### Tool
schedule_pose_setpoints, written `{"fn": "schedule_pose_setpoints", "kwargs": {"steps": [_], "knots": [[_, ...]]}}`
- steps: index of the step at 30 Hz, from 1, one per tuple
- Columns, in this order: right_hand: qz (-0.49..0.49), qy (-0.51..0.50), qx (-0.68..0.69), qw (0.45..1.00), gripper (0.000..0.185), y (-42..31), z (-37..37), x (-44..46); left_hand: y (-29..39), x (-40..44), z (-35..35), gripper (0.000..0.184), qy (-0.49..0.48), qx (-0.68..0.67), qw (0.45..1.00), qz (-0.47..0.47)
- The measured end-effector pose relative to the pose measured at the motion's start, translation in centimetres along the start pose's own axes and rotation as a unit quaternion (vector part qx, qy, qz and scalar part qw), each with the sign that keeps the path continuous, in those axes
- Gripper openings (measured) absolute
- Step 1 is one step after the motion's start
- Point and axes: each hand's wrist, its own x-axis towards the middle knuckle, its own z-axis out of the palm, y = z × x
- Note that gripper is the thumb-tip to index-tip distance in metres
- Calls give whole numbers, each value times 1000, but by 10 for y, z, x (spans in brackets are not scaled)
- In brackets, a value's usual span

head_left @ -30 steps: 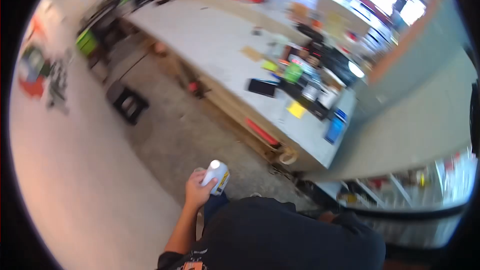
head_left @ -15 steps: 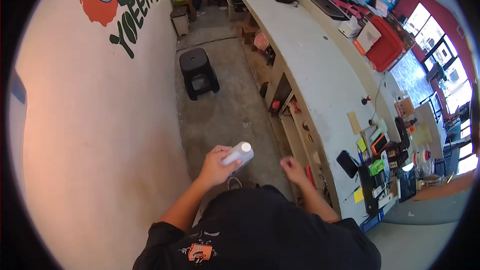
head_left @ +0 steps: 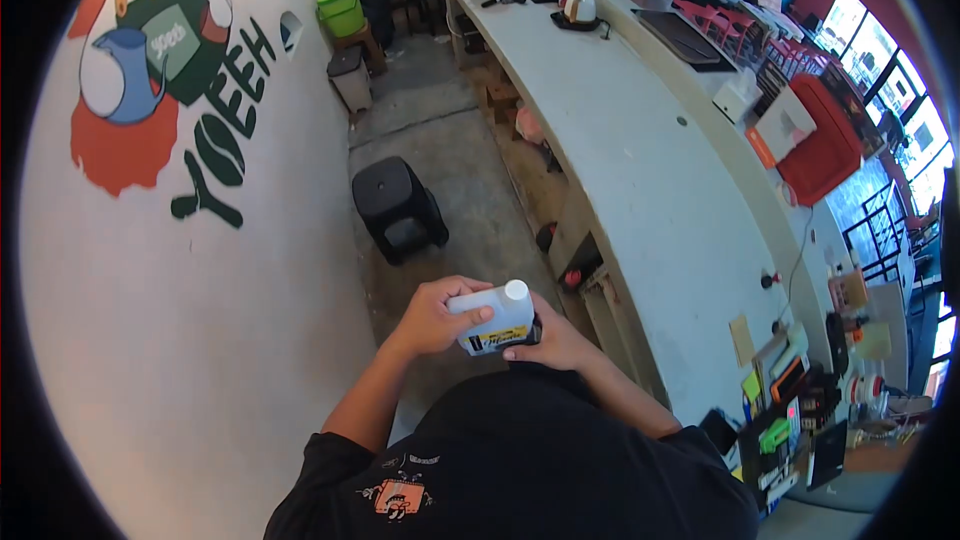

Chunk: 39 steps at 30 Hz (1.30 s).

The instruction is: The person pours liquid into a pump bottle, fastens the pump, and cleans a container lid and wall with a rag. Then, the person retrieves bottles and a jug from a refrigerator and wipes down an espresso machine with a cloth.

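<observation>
In front of my chest I hold a white plastic bottle (head_left: 488,303) with a round white cap and a yellow-and-black label. My left hand (head_left: 441,314) is closed around its left side, thumb across the front. Against the lower right side rests my right hand (head_left: 556,342), closed on the bottle with its thumb near the bottom edge of the label. The fingers behind the bottle are hidden. The bottle tilts, its cap toward the upper right, and the label wording is too small to read surely.
A black stool (head_left: 398,202) stands on the floor ahead. To the right runs a long counter (head_left: 640,180) with a red box (head_left: 822,140) beyond it and stationery near me. A painted wall (head_left: 240,320) borders the left. A green bucket (head_left: 341,10) is farther back.
My right hand has moved left from beside the counter onto the bottle. The bottle has turned so its label shows. The view has tilted up, showing more of the wall painting.
</observation>
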Motion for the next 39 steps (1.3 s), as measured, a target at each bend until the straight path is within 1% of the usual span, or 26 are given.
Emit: {"fn": "schedule_pose_setpoints", "kwargs": {"steps": [1, 2, 5, 7, 8, 10, 12, 13, 14, 15, 17, 18, 19, 20, 21, 22, 23, 25, 26, 29, 30, 31, 33, 34, 36, 39], "knots": [[35, -9, 45, 998, 100, -5, -10, 23, 8, 21, -8, 27, -1, 7, 1000, 1], [65, 10, 11, 998, 90, -17, -25, 46, 18, 43, -15, 27, 1, 16, 1000, -16], [28, -12, 9, 1000, 90, -26, -67, 118, 6, 105, -49, 29, 6, -4, 1000, -12], [27, -31, 6, 999, 86, -33, -91, 167, -15, 134, -68, 54, 68, -148, 987, 8], [38, -47, -13, 998, 83, -44, -101, 194, -22, 144, -76, 54, 80, -153, 985, 6], [48, -73, -38, 995, 80, -52, -110, 244, -32, 166, -93, 80, 178, -190, 965, 37], [61, -63, 65, 994, 71, -52, -113, 298, -39, 188, -110, 83, 185, -213, 959, 19], [60, -71, 60, 994, 71, -53, -114, 327, -45, 197, -119, 85, 181, -233, 956, -2], [80, -73, 66, 992, 68, -54, -114, 357, -55, 206, -129, 80, 188, -189, 962, -55], [100, -76, 74, 989, 65, -53, -113, 387, -67, 224, -145, 80, 195, -190, 961, -53], [105, -79, 68, 989, 65, -45, -112, 440, -85, 256, -174, 71, 195, -327, 922, -76], [98, -80, 4, 992, 61, -45, -116, 469, -94, 273, -190, 62, 214, -362, 905, -66], [90, -81, -61, 991, 58, -52, -120, 499, -103, 292, -211, 62, 219, -366, 902, -64], [93, -86, -65, 990, 58, -65, -123, 525, -113, 313, -233, 60, 207, -446, 868, -70], [83, -101, -12, 991, 56, -84, -129, 549, -121, 332, -253, 59, 194, -525, 825, -74], [76, -116, 41, 990, 55, -97, -136, 571, -119, 351, -275, 60, 196, -514, 831, -84], [80, -120, 34, 989, 55, -104, -147, 592, -121, 370, -295, 60, 199, -520, 827, -80], [66, -190, 115, 973, 64, -112, -166, 635, -126, 416, -339, 69, 130, -613, 778, -39], [69, -182, 116, 974, 64, -123, -169, 652, -125, 440, -359, 69, 124, -615, 777, -44], [93, -176, 176, 964, 57, -149, -182, 699, -119, 509, -406, 83, 74, -638, 767, -4], [65, -166, 163, 970, 54, -149, -187, 715, -117, 533, -417, 88, 75, -667, 741, -18], [33, -156, 148, 976, 51, -150, -193, 733, -116, 553, -426, 88, 68, -666, 742, -26], [30, -135, 146, 980, 52, -148, -204, 766, -117, 599, -450, 91, -46, -680, 732, 18], [33, -123, 143, 982, 53, -145, -211, 784, -121, 622, -462, 91, -51, -678, 733, 14], [33, -116, 131, 984, 54, -137, -229, 826, -132, 666, -483, 80, -66, -700, 711, -17], [42, -115, 127, 984, 54, -125, -258, 900, -153, 733, -520, 78, -48, -717, 695, -29]]}}
